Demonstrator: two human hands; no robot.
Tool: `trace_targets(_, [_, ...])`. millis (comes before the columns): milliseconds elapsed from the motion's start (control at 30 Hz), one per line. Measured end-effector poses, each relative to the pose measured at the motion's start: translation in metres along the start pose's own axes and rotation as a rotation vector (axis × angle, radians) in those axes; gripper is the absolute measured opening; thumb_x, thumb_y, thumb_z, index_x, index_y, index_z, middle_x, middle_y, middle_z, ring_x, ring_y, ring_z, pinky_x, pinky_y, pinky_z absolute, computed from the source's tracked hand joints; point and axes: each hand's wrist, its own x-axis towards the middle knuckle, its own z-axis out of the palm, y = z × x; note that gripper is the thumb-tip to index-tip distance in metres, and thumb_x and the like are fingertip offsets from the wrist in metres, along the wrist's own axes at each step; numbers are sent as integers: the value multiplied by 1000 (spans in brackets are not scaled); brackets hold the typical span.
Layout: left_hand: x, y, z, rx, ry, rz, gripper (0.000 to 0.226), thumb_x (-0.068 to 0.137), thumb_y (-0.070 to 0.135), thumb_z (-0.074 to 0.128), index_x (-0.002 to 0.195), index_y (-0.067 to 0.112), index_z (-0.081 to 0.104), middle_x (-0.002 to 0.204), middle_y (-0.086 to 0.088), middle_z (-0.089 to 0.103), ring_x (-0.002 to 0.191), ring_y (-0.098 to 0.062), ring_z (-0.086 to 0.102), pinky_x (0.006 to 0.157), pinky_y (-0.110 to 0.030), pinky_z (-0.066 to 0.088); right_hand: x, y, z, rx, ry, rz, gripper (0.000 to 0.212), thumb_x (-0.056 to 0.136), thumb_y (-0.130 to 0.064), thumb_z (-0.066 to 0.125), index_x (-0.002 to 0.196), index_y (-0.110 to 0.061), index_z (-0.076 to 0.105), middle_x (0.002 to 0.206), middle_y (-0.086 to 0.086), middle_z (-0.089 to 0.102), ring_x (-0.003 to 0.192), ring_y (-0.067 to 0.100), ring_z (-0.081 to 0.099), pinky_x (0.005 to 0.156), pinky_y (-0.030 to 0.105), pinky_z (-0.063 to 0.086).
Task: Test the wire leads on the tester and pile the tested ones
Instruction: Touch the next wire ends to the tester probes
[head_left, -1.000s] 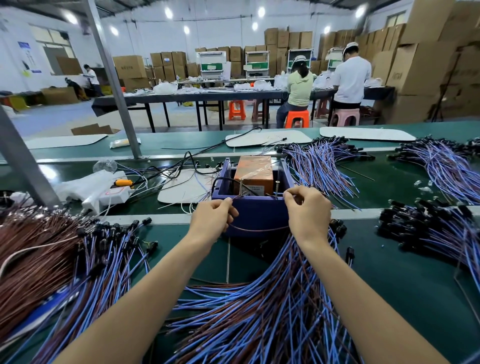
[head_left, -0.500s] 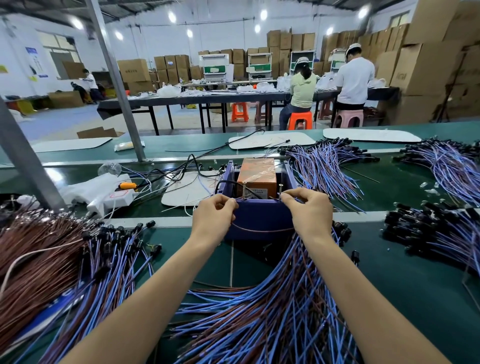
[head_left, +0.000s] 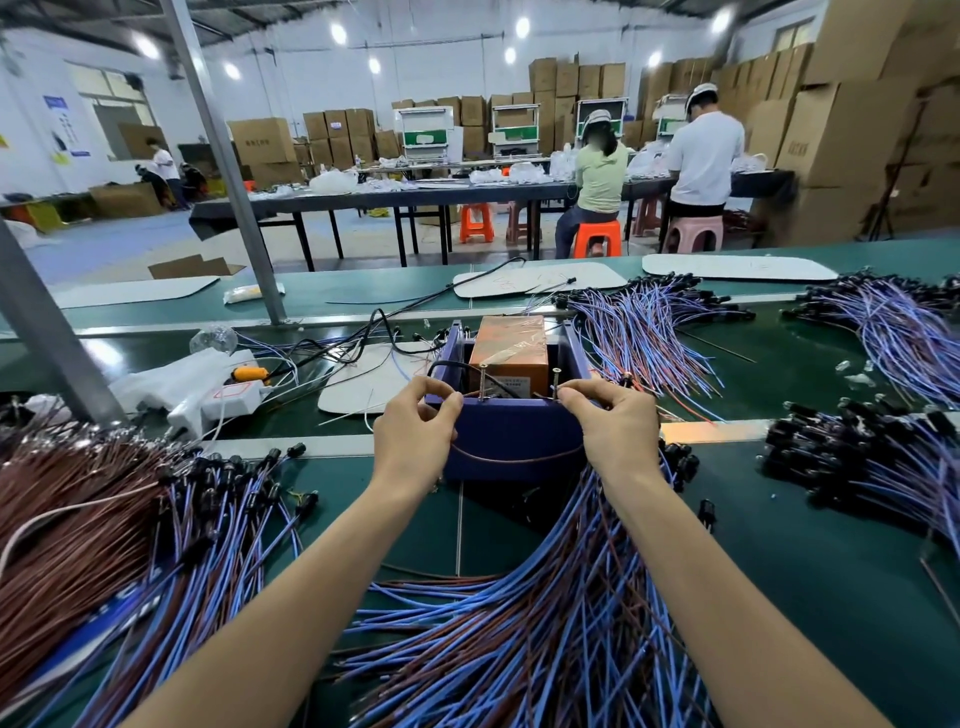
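A blue box tester (head_left: 514, 436) with an orange block inside and two upright screws on its near rim stands mid-table. A single brown wire lead (head_left: 514, 460) sags across its front. My left hand (head_left: 415, 431) pinches one end near the left screw (head_left: 483, 382). My right hand (head_left: 613, 423) pinches the other end at the right screw (head_left: 557, 384). A big fan of blue and brown leads (head_left: 519, 623) lies under my forearms. Another pile of brown and blue leads (head_left: 130, 530) covers the left side.
More blue lead piles lie behind the tester at right (head_left: 654, 332), far right (head_left: 904, 332) and right (head_left: 857, 462). A white power strip (head_left: 228, 397) and black cables sit at left. Slanted metal posts (head_left: 223, 161) rise at left. People work at tables behind.
Both hands have brought the lead's ends up to the two screws on the tester's rim, the right hand shifting slightly left. The view moved a little closer.
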Motion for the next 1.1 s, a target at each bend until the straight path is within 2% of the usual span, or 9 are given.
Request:
trace_targets(233, [2,1,2,-29,-33,-10,19,94,18,58,81,28,67,47,7,54,49,-14,46,58,-32,42,-2,0,-1,46,-8,9,7,87,-19,68,83,-22,74,81,-7,69,78,15,61,71,37,54])
trace_targets(367, [2,3,2,-16,-11,-7,16,91,22,63,77,28,68,46,8,53,47,-7,48,59,-33,45,-4,1,0,46,1,-12,11,87,-18,66,81,-23,73,78,-8,67,75,12,60,58,25,47])
trace_targets(500, [4,6,2,13,25,9,13,87,26,68,74,29,69,53,6,58,55,-10,54,66,-39,53,-6,0,0,66,-10,-21,23,87,-13,63,73,-29,70,70,-5,64,65,10,53,49,13,37])
trace_targets(600, [4,5,4,10,47,22,16,86,24,69,70,29,68,55,4,59,57,-14,54,68,-43,54,-7,-2,-1,72,-1,-33,29,87,-11,62,68,-32,67,72,-5,66,67,10,54,45,8,36])
trace_targets(833, [4,5,4,27,62,25,16,86,25,69,71,29,67,60,6,62,61,-14,58,69,-41,54,-9,-1,-1,70,-7,-29,27,88,-12,61,71,-32,68,73,-6,64,69,9,55,53,17,39])
trace_targets(900, [4,6,4,21,61,24,14,87,24,68,73,28,68,58,6,61,58,-12,56,67,-38,53,-10,-1,-1,80,-11,-29,26,89,-12,60,74,-30,69,65,-10,64,61,6,52,51,18,37])
trace_targets(1000, [-3,5,0,-52,7,22,12,89,21,66,78,24,69,49,8,55,47,-8,50,52,-29,46,-13,2,-4,91,-20,-38,24,92,-11,55,84,-22,74,43,-16,51,41,3,38,43,16,28])
trace_targets(1100, [-19,6,-11,-196,-143,21,12,92,14,61,84,17,68,48,5,53,43,-12,46,45,-22,41,-19,3,-10,129,-28,-39,28,92,-7,53,81,-22,74,48,-10,53,48,10,38,50,25,32])
